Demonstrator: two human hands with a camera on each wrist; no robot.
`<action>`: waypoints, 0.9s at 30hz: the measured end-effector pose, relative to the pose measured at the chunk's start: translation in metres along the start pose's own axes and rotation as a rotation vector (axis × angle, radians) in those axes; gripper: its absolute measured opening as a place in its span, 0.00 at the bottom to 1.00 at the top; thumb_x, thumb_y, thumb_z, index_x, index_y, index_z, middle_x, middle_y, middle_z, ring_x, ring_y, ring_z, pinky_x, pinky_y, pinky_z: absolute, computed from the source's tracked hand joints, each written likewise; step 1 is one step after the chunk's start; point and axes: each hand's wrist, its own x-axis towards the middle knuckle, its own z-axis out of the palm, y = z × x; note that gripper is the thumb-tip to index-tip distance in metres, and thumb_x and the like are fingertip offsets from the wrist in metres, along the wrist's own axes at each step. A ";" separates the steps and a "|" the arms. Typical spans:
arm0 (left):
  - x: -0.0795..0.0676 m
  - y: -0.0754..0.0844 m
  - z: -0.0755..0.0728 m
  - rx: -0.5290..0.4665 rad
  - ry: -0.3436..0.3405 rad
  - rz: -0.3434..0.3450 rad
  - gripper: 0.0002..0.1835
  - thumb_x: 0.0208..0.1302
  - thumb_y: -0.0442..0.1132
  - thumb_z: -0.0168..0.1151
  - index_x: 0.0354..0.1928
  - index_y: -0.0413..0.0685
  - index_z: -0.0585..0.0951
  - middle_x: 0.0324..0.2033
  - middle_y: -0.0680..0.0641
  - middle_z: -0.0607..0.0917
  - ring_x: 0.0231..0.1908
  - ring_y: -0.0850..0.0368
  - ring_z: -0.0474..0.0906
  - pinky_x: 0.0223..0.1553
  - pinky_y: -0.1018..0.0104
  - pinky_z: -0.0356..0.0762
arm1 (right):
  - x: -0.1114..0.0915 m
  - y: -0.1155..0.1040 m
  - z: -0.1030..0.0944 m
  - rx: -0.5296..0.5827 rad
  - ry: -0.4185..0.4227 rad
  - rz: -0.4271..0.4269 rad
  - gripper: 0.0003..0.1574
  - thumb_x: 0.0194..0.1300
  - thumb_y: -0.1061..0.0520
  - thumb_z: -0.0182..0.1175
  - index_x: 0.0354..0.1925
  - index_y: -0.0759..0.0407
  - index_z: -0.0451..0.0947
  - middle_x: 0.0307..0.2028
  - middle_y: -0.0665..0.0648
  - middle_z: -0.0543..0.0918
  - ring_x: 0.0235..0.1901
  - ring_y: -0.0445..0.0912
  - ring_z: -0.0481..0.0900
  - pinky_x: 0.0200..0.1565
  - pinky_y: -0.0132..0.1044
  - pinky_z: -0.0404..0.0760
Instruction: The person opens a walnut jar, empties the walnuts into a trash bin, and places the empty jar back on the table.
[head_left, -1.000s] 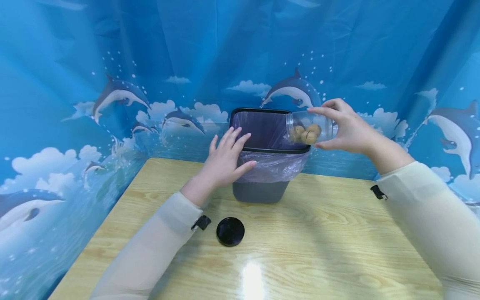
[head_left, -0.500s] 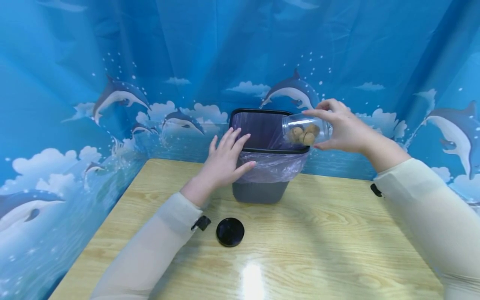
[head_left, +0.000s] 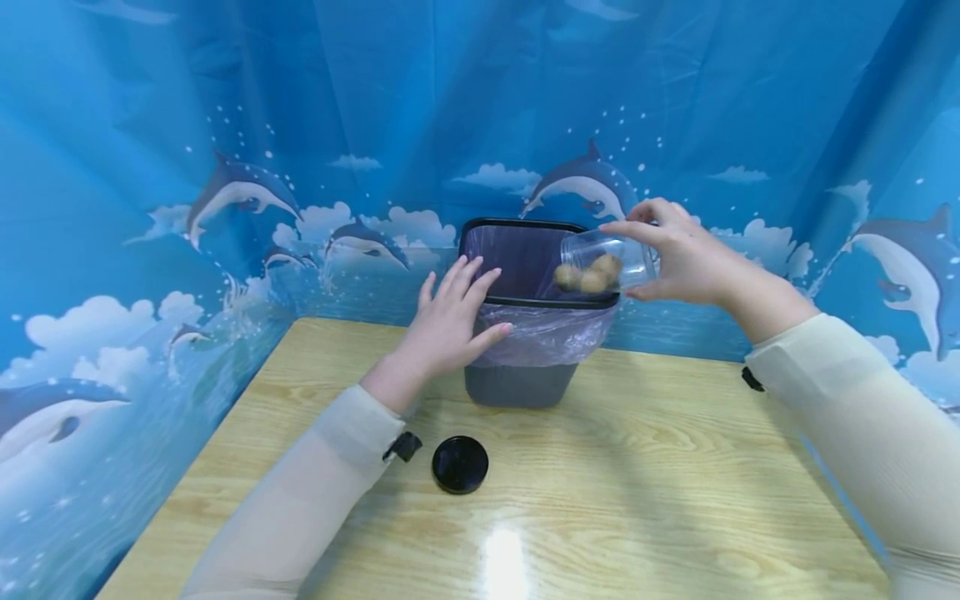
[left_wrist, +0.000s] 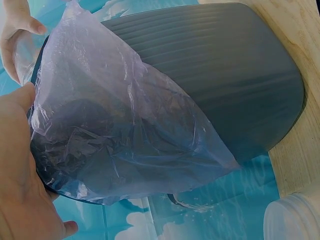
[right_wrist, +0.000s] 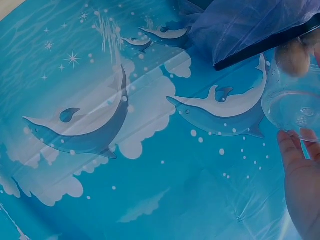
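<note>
My right hand [head_left: 686, 254] grips a clear plastic jar [head_left: 637, 258] by its base end, thumb below and fingers above. The jar lies tipped on its side, mouth facing left over the bin's right rim. Several walnuts [head_left: 594, 281] sit at its mouth, the foremost out past the jar's lip. My left hand [head_left: 447, 321] rests spread at the left side of the bin [head_left: 521, 385], fingers straight over the rim and thumb across the front. A thin purple liner bag [left_wrist: 125, 115] folds down over the dark grey bin. In the right wrist view, a walnut [right_wrist: 292, 59] shows through the jar.
On the wooden table [head_left: 675, 467], a round black lid [head_left: 460, 464] lies in front of the bin. A translucent threaded rim [left_wrist: 287, 222] shows at the corner of the left wrist view. Behind the table hangs a blue dolphin-print curtain [head_left: 375, 108].
My right hand has moved slightly left, tilting the jar's mouth further down. The walnuts have rolled toward the mouth, the leading one coming past the lip. My left hand has stayed put.
</note>
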 end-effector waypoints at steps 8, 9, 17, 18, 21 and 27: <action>-0.001 0.001 -0.001 -0.007 -0.001 -0.009 0.43 0.57 0.74 0.37 0.71 0.68 0.43 0.71 0.53 0.41 0.70 0.54 0.29 0.63 0.40 0.30 | -0.001 -0.001 -0.002 -0.003 -0.004 0.003 0.54 0.41 0.52 0.75 0.66 0.40 0.61 0.55 0.59 0.61 0.50 0.55 0.59 0.43 0.52 0.62; -0.001 0.001 -0.001 -0.004 0.000 -0.009 0.43 0.57 0.74 0.37 0.71 0.68 0.43 0.71 0.53 0.41 0.70 0.54 0.29 0.63 0.40 0.30 | -0.001 -0.001 -0.002 -0.005 -0.005 0.004 0.54 0.42 0.52 0.75 0.66 0.39 0.61 0.55 0.58 0.61 0.50 0.55 0.59 0.42 0.52 0.62; 0.000 0.001 0.000 0.007 0.002 -0.011 0.43 0.56 0.75 0.36 0.71 0.68 0.43 0.71 0.53 0.41 0.70 0.53 0.30 0.63 0.39 0.32 | -0.001 -0.002 -0.005 -0.019 -0.008 0.000 0.55 0.42 0.52 0.75 0.66 0.37 0.60 0.56 0.59 0.61 0.50 0.55 0.59 0.41 0.50 0.65; 0.000 0.001 0.000 0.008 0.002 -0.012 0.44 0.56 0.75 0.36 0.71 0.68 0.43 0.71 0.54 0.41 0.70 0.53 0.30 0.63 0.39 0.32 | 0.000 -0.002 -0.005 -0.019 -0.007 -0.003 0.55 0.42 0.52 0.75 0.66 0.37 0.60 0.56 0.58 0.61 0.50 0.55 0.59 0.41 0.50 0.65; 0.000 0.001 0.000 0.013 0.002 -0.011 0.44 0.56 0.75 0.35 0.71 0.68 0.43 0.71 0.54 0.41 0.70 0.53 0.30 0.63 0.39 0.32 | 0.000 -0.003 -0.006 -0.018 0.002 -0.018 0.55 0.41 0.52 0.75 0.66 0.38 0.60 0.55 0.58 0.61 0.50 0.55 0.59 0.40 0.49 0.65; 0.000 0.001 0.002 0.010 0.000 -0.013 0.44 0.56 0.76 0.35 0.71 0.69 0.42 0.71 0.53 0.41 0.70 0.53 0.30 0.63 0.39 0.31 | 0.001 -0.004 -0.008 -0.024 0.046 -0.049 0.56 0.39 0.54 0.76 0.66 0.40 0.61 0.55 0.59 0.62 0.49 0.55 0.59 0.39 0.48 0.66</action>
